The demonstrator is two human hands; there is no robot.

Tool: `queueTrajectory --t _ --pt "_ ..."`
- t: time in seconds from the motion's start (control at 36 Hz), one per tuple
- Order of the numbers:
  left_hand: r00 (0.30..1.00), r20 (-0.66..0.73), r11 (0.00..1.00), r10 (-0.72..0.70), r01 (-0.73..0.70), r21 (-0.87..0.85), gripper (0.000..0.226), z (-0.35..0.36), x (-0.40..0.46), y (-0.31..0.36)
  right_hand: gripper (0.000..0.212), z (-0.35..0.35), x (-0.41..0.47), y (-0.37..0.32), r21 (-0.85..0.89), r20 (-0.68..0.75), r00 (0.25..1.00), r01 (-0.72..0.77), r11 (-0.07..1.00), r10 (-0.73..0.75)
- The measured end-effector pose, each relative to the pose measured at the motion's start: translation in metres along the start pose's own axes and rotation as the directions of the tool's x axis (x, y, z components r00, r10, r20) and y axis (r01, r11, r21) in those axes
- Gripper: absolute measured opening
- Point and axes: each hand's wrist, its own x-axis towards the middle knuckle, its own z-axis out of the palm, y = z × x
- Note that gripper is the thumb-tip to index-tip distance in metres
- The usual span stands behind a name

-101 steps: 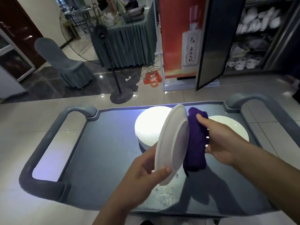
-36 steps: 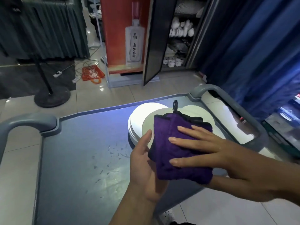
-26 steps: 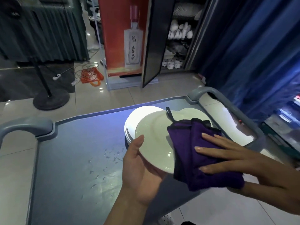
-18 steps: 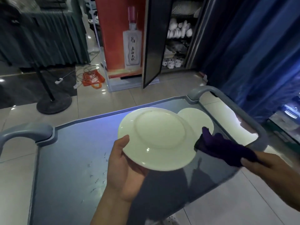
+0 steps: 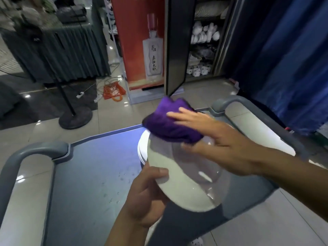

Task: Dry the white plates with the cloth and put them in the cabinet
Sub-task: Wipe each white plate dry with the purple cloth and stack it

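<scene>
Right now your left hand grips a white plate by its near rim, thumb curled over the edge, holding it tilted above the grey cart. Your right hand presses a folded purple cloth against the plate's far edge, fingers stretched out flat over the fabric. Just behind the held plate, a stack of white plates sits on the cart top, with drops of water scattered on the surface to its left. Beyond the cart, the cabinet stands with its dark door swung open, white dishes on its shelves.
</scene>
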Motion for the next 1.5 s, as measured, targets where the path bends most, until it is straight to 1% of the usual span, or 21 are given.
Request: queueTrajectory --t 0.06,0.11,0.19,0.25,0.31,0.36,0.44,0.53,0.67,0.75,0.86,0.92,1.03,1.11,1.14,1.19,1.25,1.33,1.39,1.42,1.5 --pt "1.0 0.007 1.0 0.014 -0.014 -0.02 0.063 0.006 0.0 0.005 0.055 0.008 0.016 -0.002 -0.144 0.115 0.991 0.078 0.986 -0.062" --pt "0.997 0.058 0.994 0.04 -0.034 -0.102 0.058 0.007 -0.002 0.007 0.054 0.012 0.027 0.001 -0.139 0.162 0.986 0.06 0.988 -0.037" --pt "0.997 -0.057 0.995 0.06 -0.064 -0.072 0.089 0.001 -0.003 0.009 0.053 0.012 0.036 0.008 0.004 0.178 0.984 0.001 1.0 -0.002" --pt "0.994 -0.081 0.996 0.077 -0.08 -0.034 0.094 -0.001 -0.006 0.004 0.048 0.012 0.038 0.013 0.12 0.203 0.979 -0.061 0.991 0.036" --pt "0.99 -0.102 0.996 0.094 -0.094 0.0 0.078 -0.004 -0.009 0.002 0.036 0.01 0.04 0.019 0.265 0.21 0.975 -0.128 0.956 0.072" --pt "0.983 -0.148 0.994 0.11 -0.108 0.021 0.058 -0.004 -0.013 0.002 0.026 0.005 0.039 0.025 0.435 0.168 0.974 -0.214 0.875 0.154" --pt "0.973 -0.136 0.981 0.186 -0.193 -0.034 0.052 -0.006 -0.017 0.008 0.028 -0.003 0.029 0.043 0.599 0.128 0.958 -0.279 0.75 0.255" --pt "0.962 -0.159 0.969 0.224 -0.237 -0.068 0.052 -0.006 -0.016 0.013 0.027 0.001 0.01 0.05 0.71 0.063 0.96 -0.235 0.663 0.272" --pt "0.971 -0.157 0.97 0.181 -0.203 -0.134 0.044 0.002 -0.009 0.008 0.026 0.012 -0.019 0.035 0.625 -0.16 0.937 -0.147 0.767 0.31" --pt "0.965 -0.188 0.966 0.185 -0.213 -0.146 0.042 0.001 -0.005 0.012 0.027 0.022 -0.038 0.025 0.587 -0.244 0.914 -0.128 0.8 0.325" --pt "0.945 -0.237 0.96 0.227 -0.258 -0.111 0.044 0.001 0.004 0.015 0.051 0.051 -0.061 0.019 0.495 -0.268 0.894 -0.192 0.847 0.359" --pt "0.934 -0.256 0.963 0.25 -0.266 -0.029 0.043 0.008 0.009 0.011 0.058 0.065 -0.066 0.01 0.452 -0.28 0.885 -0.221 0.864 0.373" --pt "0.922 -0.278 0.963 0.268 -0.257 0.078 0.046 0.014 0.019 -0.001 0.055 0.085 -0.07 -0.006 0.344 -0.258 0.908 -0.233 0.909 0.33" --pt "0.901 -0.339 0.962 0.273 -0.248 0.116 0.072 0.011 0.023 -0.007 0.052 0.089 -0.072 -0.009 0.295 -0.206 0.932 -0.231 0.927 0.298" --pt "0.894 -0.355 0.962 0.273 -0.244 0.126 0.076 0.011 0.024 -0.008 0.053 0.088 -0.073 -0.009 0.339 -0.181 0.931 -0.244 0.908 0.318" --pt "0.889 -0.346 0.953 0.3 -0.26 0.157 0.071 0.008 0.025 -0.012 0.054 0.08 -0.075 -0.007 0.508 -0.106 0.91 -0.296 0.809 0.4" --pt "0.888 -0.312 0.937 0.338 -0.287 0.198 0.063 0.004 0.026 -0.016 0.051 0.068 -0.079 -0.002 0.686 -0.043 0.898 -0.292 0.666 0.438" --pt "0.89 -0.319 0.938 0.327 -0.264 0.226 0.059 -0.002 0.025 -0.019 0.066 0.045 -0.09 0.006 0.875 0.068 0.872 -0.286 0.392 0.484" --pt "0.896 -0.32 0.945 0.307 -0.248 0.214 0.062 -0.007 0.023 -0.018 0.07 0.028 -0.095 0.011 0.915 0.118 0.801 -0.317 0.25 0.586" --pt "0.903 -0.304 0.947 0.302 -0.247 0.206 0.066 -0.01 0.022 -0.018 0.061 0.02 -0.096 0.013 0.913 0.138 0.753 -0.348 0.211 0.643" --pt "0.925 -0.247 0.949 0.29 -0.245 0.197 0.065 -0.016 0.019 -0.015 0.045 -0.001 -0.096 0.026 0.874 0.165 0.619 -0.453 0.177 0.768"
